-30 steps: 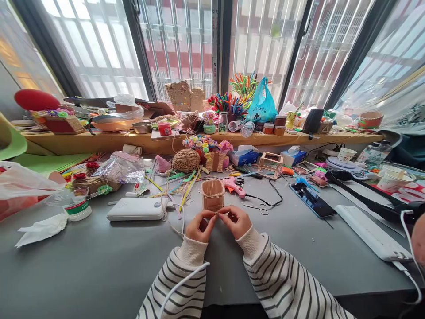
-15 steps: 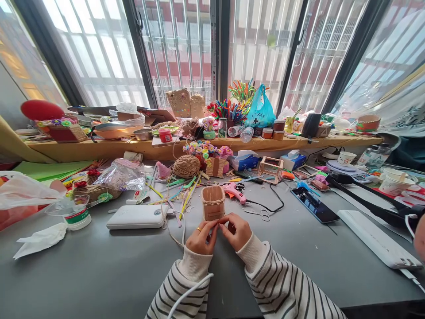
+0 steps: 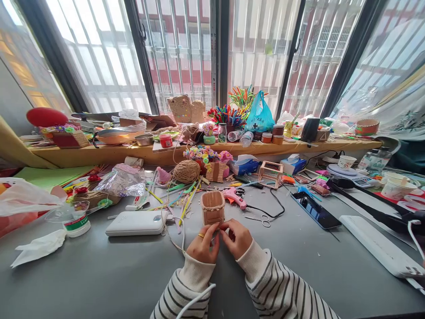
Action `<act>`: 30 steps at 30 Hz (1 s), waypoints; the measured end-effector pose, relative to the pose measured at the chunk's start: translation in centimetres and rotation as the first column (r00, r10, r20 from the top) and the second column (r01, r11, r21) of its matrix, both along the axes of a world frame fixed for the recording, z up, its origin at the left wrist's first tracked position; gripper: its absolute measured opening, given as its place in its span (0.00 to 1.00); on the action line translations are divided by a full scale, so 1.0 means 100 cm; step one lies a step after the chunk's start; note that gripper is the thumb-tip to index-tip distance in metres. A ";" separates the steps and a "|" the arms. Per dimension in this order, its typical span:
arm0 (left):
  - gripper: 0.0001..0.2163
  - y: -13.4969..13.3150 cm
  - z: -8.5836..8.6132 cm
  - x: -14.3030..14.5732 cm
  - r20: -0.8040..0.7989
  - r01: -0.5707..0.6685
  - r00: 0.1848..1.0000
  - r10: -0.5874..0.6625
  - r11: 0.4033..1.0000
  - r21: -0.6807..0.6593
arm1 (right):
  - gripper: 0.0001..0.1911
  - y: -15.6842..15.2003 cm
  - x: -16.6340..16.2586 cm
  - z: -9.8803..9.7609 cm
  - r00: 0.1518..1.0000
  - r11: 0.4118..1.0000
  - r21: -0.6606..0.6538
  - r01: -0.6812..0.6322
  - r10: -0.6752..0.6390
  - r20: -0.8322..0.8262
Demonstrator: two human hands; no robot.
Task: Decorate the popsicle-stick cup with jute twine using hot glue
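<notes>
A small brown basket-like box, with a braided rim and slatted sides, stands on the grey table in front of my hands. My left hand, with a gold ring, is closed in a pinch just below the box's near side. My right hand is pinched too, its fingertips almost meeting the left ones. Whatever lies between the fingertips is too small to make out. Beyond the box to the right lies a pink glue gun, with a pair of scissors nearer to me.
A white power bank lies to the left, its white cable running past my left arm. On the right are a phone and a white power strip. Behind stand a twine ball, a stick frame and craft scraps.
The view has tilted up slightly, so everything sits a little lower. My fingers have shifted slightly in their pinch; the box stays in place.
</notes>
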State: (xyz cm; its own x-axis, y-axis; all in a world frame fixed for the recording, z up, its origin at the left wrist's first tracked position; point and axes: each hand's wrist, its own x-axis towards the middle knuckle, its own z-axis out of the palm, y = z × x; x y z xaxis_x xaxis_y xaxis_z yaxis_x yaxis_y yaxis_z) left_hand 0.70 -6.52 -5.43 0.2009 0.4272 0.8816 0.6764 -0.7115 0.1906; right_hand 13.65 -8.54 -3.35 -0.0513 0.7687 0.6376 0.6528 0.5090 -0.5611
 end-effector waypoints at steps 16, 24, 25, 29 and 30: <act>0.10 0.003 0.000 -0.011 -0.275 -0.099 0.950 0.152 0.976 0.196 | 0.11 0.004 0.000 -0.013 0.993 0.998 0.050 0.032 -0.038 0.108; 0.11 0.006 -0.002 -0.014 -0.277 -0.068 0.955 0.106 0.987 0.146 | 0.12 0.007 0.000 -0.022 0.995 0.997 0.051 0.052 -0.056 0.088; 0.11 0.007 -0.003 -0.015 -0.271 -0.062 0.958 0.096 0.989 0.133 | 0.12 0.007 0.000 -0.022 0.995 0.998 0.047 0.050 -0.054 0.086; 0.11 0.008 -0.005 -0.015 -0.245 -0.022 0.969 0.041 0.997 0.079 | 0.10 0.005 0.000 -0.019 0.996 0.999 0.025 0.041 -0.043 0.074; 0.11 0.008 -0.005 -0.014 -0.238 -0.010 0.971 0.025 0.998 0.066 | 0.10 0.004 0.000 -0.018 0.997 0.999 0.018 0.036 -0.037 0.072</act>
